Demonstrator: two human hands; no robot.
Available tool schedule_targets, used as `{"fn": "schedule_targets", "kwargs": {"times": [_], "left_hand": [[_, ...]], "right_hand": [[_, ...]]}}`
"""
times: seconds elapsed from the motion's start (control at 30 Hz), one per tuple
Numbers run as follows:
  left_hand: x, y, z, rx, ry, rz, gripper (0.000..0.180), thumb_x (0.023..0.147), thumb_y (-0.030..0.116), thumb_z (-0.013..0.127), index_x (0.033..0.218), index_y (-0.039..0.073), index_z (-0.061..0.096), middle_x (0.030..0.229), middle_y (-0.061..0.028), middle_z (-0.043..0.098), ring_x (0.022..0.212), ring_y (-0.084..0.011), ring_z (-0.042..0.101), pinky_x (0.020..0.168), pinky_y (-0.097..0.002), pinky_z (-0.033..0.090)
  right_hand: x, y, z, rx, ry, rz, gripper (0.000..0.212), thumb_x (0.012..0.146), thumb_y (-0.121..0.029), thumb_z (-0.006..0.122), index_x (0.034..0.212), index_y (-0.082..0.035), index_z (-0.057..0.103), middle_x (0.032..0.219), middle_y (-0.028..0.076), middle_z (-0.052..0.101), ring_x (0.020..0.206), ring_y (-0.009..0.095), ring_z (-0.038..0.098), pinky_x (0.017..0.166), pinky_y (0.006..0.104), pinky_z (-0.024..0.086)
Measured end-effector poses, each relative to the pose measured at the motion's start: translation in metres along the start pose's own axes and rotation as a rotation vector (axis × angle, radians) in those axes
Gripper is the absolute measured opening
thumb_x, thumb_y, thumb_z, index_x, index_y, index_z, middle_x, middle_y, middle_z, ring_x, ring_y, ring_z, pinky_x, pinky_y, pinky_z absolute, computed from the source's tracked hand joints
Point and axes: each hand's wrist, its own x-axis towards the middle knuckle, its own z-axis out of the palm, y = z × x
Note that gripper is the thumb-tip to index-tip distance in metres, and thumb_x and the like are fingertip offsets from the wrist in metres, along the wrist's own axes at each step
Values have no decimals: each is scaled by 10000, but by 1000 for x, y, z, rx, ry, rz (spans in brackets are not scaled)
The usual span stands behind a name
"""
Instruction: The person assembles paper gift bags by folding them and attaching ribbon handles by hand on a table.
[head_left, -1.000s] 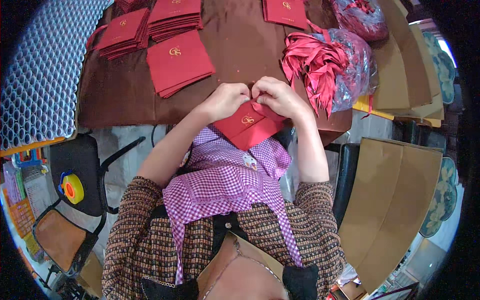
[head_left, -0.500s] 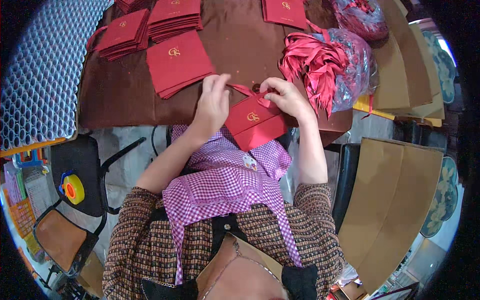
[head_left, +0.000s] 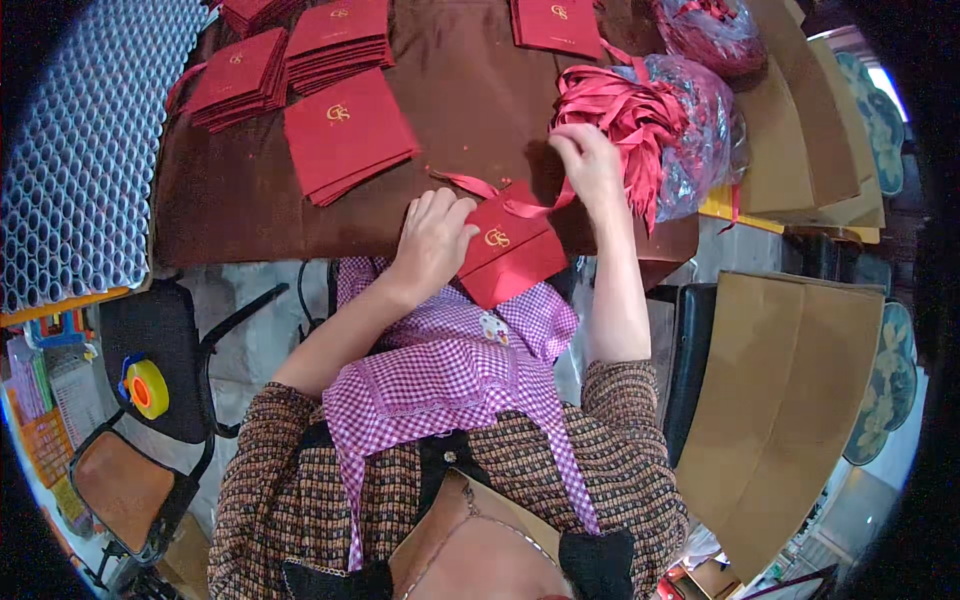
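A flat red pouch (head_left: 515, 255) with a gold emblem lies at the table's front edge, its lower part over my lap. My left hand (head_left: 435, 240) is closed on its left edge, thumb on top. A red ribbon (head_left: 535, 209) is threaded at the pouch's upper edge. One end runs up to my right hand (head_left: 592, 165), whose fingers are pinched and raised to the right of the pouch. The other ribbon end lies loose on the tablecloth above the pouch.
Several stacks of red pouches (head_left: 352, 135) lie on the brown tablecloth (head_left: 460, 90), mostly at the left. A bundle of red ribbons (head_left: 625, 115) in clear plastic sits beyond my right hand. Cardboard (head_left: 780, 400) stands at the right; a chair (head_left: 125, 480) is at the left.
My right hand has moved up and right from the pouch, drawing the ribbon out with it. My left hand has come down onto the pouch's left edge.
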Motion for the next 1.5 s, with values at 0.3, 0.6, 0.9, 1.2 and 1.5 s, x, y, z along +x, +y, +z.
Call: {"fn": "schedule_targets", "kwargs": {"times": [0.3, 0.6, 0.9, 1.2, 1.5], "left_hand": [[2, -1, 3, -84, -33, -30, 250, 731, 68, 683, 960, 25, 595, 837, -113, 577, 836, -289, 536, 781, -390, 422], [2, -17, -2, -195, -143, -106, 268, 738, 89, 683, 986, 20, 606, 755, -122, 579, 733, -274, 523, 702, -390, 440], [19, -27, -5, -355, -379, -411, 286, 842, 80, 598, 1108, -27, 592, 971, -160, 656, 873, -228, 629, 808, -342, 499], [26, -30, -16, -536, -466, -457, 252, 858, 24, 520, 1083, -43, 610, 953, -111, 666, 887, -155, 596, 821, -299, 475], [22, -35, -35, -488, -493, -312, 241, 804, 76, 607, 1012, -45, 629, 837, -118, 654, 772, -159, 599, 723, -299, 493]], "right_hand": [[1, -38, 53, -67, -590, -193, 221, 783, -229, 623, 803, -16, 682, 832, 173, 649, 886, 336, 616, 791, 420, 471], [13, -23, 37, -56, -9, 12, 213, 822, -226, 635, 830, -15, 660, 839, 177, 653, 841, 350, 621, 762, 419, 485], [4, 26, 26, -405, 55, -68, 193, 781, -180, 672, 743, -2, 609, 772, 195, 639, 726, 362, 617, 679, 463, 483], [-27, -61, 9, 185, -336, -282, 92, 787, -79, 647, 870, -45, 625, 969, 86, 650, 884, 262, 581, 816, 368, 439], [-28, -51, 23, 20, -374, -300, 43, 761, -127, 658, 773, -101, 627, 733, 59, 601, 800, 258, 541, 798, 396, 374]]}}
